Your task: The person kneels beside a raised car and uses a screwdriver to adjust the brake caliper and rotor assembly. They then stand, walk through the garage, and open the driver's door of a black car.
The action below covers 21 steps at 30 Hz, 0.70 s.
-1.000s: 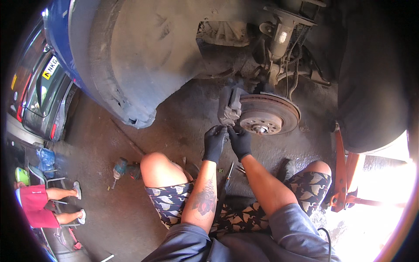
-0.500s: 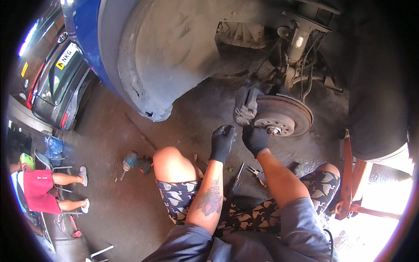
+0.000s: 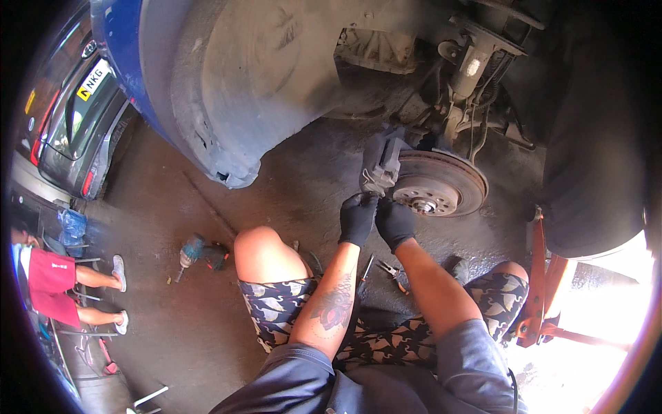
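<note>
Adjoining left hand (image 3: 358, 219): brake caliper (image 3: 381, 165)

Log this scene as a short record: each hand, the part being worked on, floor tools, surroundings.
Left hand: black glove, fingers curled at the caliper's lower end; grip unclear
Right hand: black glove, close beside the left; fingertips hidden
Part: brake caliper, on the left edge of a rusty disc
Floor tools: screwdriver and pliers between the knees; teal drill beyond the left knee
Surroundings: dark car and seated person at left; orange stand at right
</note>
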Motion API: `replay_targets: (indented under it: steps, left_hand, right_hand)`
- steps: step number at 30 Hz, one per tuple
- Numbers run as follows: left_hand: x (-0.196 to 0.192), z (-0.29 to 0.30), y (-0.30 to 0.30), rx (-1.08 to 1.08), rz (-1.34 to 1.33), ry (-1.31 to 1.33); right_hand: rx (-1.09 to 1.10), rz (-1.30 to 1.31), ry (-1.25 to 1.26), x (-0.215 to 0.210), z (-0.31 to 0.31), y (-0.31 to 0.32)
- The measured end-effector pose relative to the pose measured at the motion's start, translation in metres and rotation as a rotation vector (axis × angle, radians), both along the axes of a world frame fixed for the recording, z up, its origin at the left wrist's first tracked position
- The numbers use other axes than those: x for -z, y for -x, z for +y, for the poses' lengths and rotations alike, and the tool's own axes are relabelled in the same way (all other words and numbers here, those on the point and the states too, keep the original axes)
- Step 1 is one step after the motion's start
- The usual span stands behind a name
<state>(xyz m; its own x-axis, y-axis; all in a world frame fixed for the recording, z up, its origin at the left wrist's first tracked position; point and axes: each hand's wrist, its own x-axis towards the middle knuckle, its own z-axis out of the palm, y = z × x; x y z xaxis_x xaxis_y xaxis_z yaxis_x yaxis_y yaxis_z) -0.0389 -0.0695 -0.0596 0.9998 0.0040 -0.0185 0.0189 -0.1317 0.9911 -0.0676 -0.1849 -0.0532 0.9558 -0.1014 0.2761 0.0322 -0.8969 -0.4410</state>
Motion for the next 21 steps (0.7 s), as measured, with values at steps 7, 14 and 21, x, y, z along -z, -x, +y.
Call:
replay_targets:
  steps: [7, 14, 21]
  left_hand:
    - [-0.067, 0.016, 0.002, 0.146, -0.054, -0.434]
    - [-0.164, 0.051, -0.021, 0.244, -0.301, -0.72]
    - [-0.104, 0.061, -0.077, 0.296, -0.142, -0.686]
  right_hand:
    - [-0.048, -0.066, 0.017, -0.007, -0.005, -0.014]
    - [-0.034, -0.024, 0.079, -0.013, 0.0, -0.002]
    - [0.182, 0.18, -1.203, 0.024, -0.002, 0.015]
